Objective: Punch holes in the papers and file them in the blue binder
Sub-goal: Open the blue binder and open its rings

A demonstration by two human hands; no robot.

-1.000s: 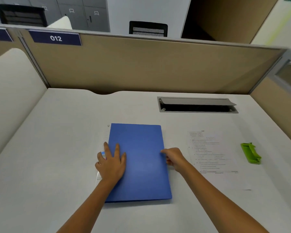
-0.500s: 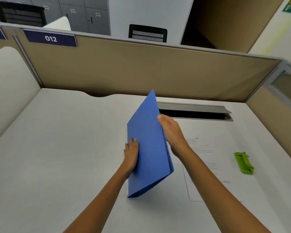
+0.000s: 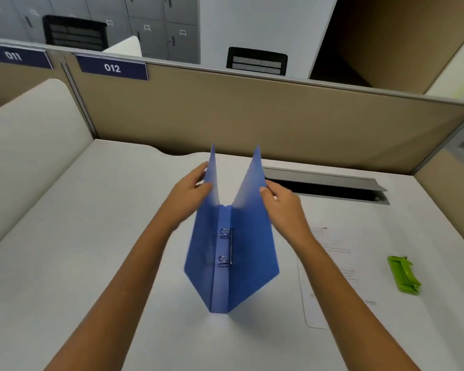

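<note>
You are holding the blue binder (image 3: pixel 241 253) up between your 2 hands, above the white desk (image 3: pixel 91 236), with its covers spreading apart in a V and its spine pointing down toward you. Your left hand (image 3: pixel 190 196) is gripping the far edge of the left cover, fingers curling around the outside and thumb pressing on the inside face. Your right hand (image 3: pixel 281 207) is pinching the edge of the right cover in the same way, thumb on the inner side. The 2 hands are sitting at about the same height, one on each side of the binder, with the open gap between them. Inside, along the spine, 2 metal rings (image 3: pixel 225 246) are showing, one above the other; the rest of the inside that is showing is bare blue. The papers (image 3: pixel 330 266) are lying flat on the desk just to the right of the binder, partly under your right forearm, and neither hand is touching them. The green hole punch (image 3: pixel 403 274) is sitting farther right, beyond the papers and well apart from your right hand. A cable slot (image 3: pixel 324 187) is running across the desk behind your right hand.
</note>
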